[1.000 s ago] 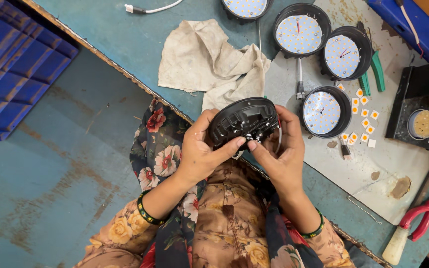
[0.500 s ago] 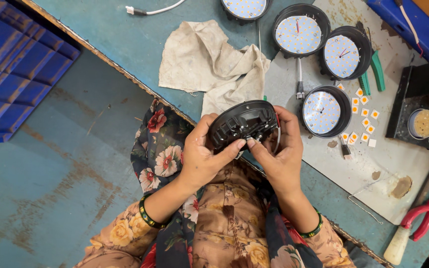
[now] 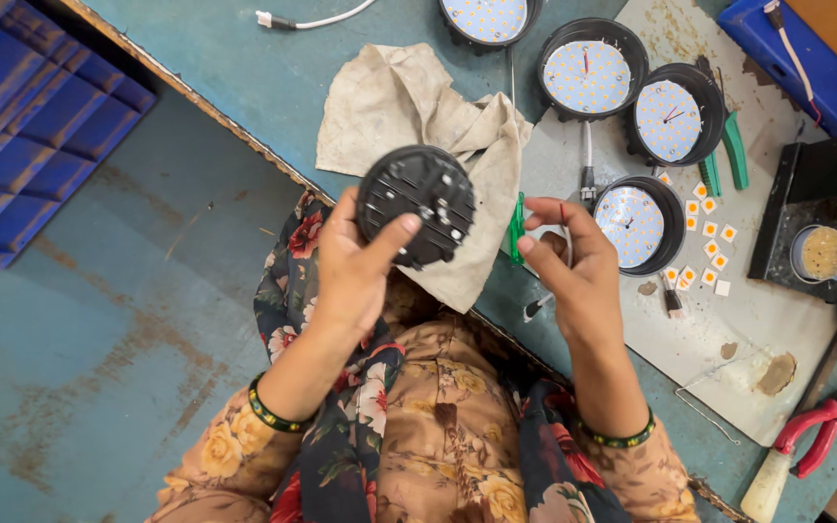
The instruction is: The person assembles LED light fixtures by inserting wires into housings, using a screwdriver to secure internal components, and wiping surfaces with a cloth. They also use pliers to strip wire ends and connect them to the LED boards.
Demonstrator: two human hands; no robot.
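Black plastic lamp housing (image 3: 416, 205) sitting in left hand (image 3: 351, 266) above cloth (image 3: 418, 116) at table (image 3: 244, 87) edge, grip pinching rim. Right hand (image 3: 573, 266) pinching thin wire, fingertips pressed together. Housing seeming light, stiff, ribbed; rim being safest hold.

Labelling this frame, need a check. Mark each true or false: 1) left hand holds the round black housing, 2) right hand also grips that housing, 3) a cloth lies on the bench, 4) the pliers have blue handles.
1) True: the left hand holds the round black housing.
2) False: the right hand is apart from it, fingers pinched near a thin wire.
3) True: a cloth lies on the bench.
4) False: the pliers have red handles.
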